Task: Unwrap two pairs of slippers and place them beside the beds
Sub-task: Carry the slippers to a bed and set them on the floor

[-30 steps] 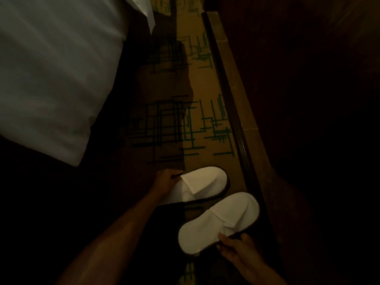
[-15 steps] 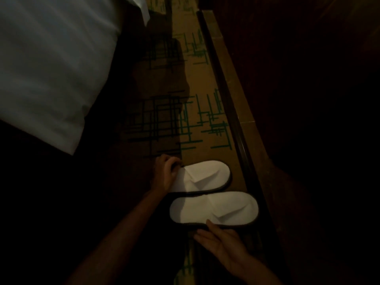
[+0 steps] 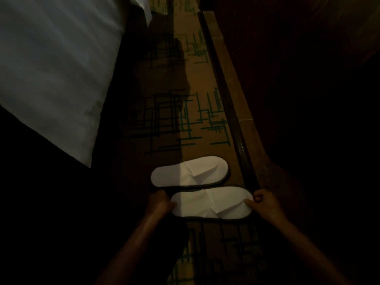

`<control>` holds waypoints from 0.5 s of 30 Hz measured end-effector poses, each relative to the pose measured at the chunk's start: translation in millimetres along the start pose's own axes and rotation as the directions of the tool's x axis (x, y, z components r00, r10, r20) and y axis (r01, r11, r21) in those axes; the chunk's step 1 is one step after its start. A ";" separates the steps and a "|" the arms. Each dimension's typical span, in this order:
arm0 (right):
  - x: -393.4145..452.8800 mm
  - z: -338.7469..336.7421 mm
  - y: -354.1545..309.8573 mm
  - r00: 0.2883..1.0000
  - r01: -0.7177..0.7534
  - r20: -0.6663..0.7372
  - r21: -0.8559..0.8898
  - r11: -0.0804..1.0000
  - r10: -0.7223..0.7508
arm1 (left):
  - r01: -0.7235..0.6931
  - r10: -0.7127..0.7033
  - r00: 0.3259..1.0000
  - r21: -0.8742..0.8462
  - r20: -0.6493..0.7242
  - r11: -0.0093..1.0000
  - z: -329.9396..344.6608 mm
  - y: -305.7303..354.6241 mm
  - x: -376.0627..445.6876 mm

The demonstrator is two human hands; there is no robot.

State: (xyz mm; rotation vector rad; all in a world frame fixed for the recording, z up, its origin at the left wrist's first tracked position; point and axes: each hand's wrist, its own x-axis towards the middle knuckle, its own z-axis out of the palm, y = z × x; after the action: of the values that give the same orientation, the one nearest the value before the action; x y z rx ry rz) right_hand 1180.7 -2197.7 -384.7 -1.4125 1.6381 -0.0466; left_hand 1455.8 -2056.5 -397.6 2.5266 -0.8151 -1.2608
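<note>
A person's left hand (image 3: 161, 203) and right hand (image 3: 262, 202) pinch the heel and toe ends of the nearer flat white disposable slipper with a dark sole edge (image 3: 211, 203), which lies on the brown carpet patterned with green lines (image 3: 205, 120) just beside its unheld twin, the farther white slipper (image 3: 190, 171). Both sit between the bed's white sheet (image 3: 57, 68), well apart at the left, and a dark wooden floor strip (image 3: 230, 112) at the right. The light slipper could skew out of line if one hand lets go first, or its toe could ride onto the strip. Dim light hides what lies right of the strip.
</note>
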 end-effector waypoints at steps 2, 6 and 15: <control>4.7 0.3 -2.6 1.000 -0.025 0.001 0.005 1.000 0.025 | -0.008 0.004 0.998 -0.072 -0.062 0.997 6.2 -4.9 -2.9; 8.1 -0.2 -5.0 0.999 -0.045 -0.026 -0.014 0.999 0.044 | -0.005 -0.022 0.992 -0.208 -0.125 0.978 11.3 -16.4 -4.4; 6.3 17.1 -7.8 0.999 -0.032 0.015 0.118 0.992 0.030 | 0.118 -0.145 0.988 -0.353 -0.050 0.928 4.2 -43.6 -7.6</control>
State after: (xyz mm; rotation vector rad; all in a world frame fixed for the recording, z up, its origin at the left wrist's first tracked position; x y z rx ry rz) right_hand 1198.3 -2196.4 -393.6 -1.2944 1.6189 -0.1144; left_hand 1465.7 -2015.9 -412.8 2.3514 -0.3681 -1.2152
